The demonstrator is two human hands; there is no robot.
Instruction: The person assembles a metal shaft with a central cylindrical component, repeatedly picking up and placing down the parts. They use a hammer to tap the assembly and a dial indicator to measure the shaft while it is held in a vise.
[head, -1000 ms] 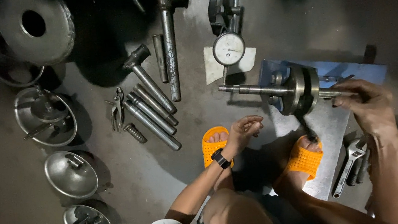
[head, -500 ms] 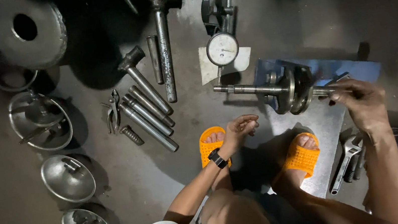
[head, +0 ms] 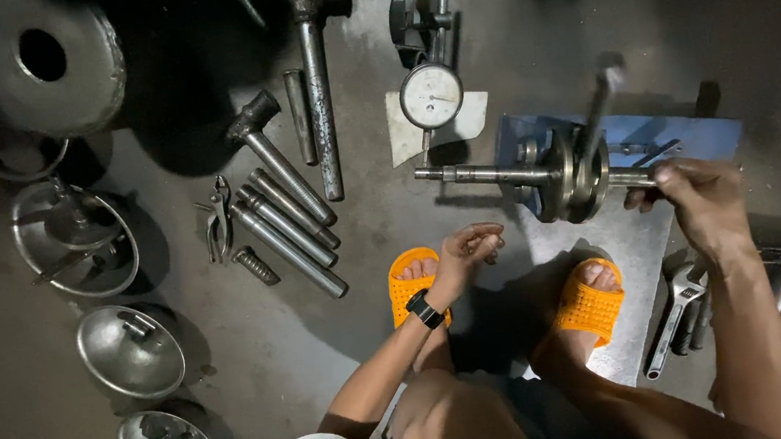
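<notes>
Connecting rod now swinging upright, blurred, on the grey steel crankshaft (head: pixel 544 176) lying across the blue stand (head: pixel 688 135); right hand (head: pixel 701 201) fingers gripping its shaft end; left hand (head: pixel 464 250) loosely curled, holding nothing.

A dark grey concrete floor (head: pixel 230 368) carries everything. On its left side lie three round metal lids with handles (head: pixel 131 349), a heavy steel disc with a centre hole (head: pixel 44 63) and a pair of pliers (head: pixel 220 221); toward the middle lie a row of steel rods (head: pixel 288 232), a short-handled hammer (head: pixel 273 154) and a long-handled hammer (head: pixel 319 79). Further right a dial gauge (head: pixel 431 95) stands over a scrap of white paper (head: pixel 473 120), beside a flat metal plate (head: pixel 624 260), a blue base (head: pixel 688 135), a spanner (head: pixel 673 319) and two feet in orange sandals (head: pixel 590 304).
</notes>
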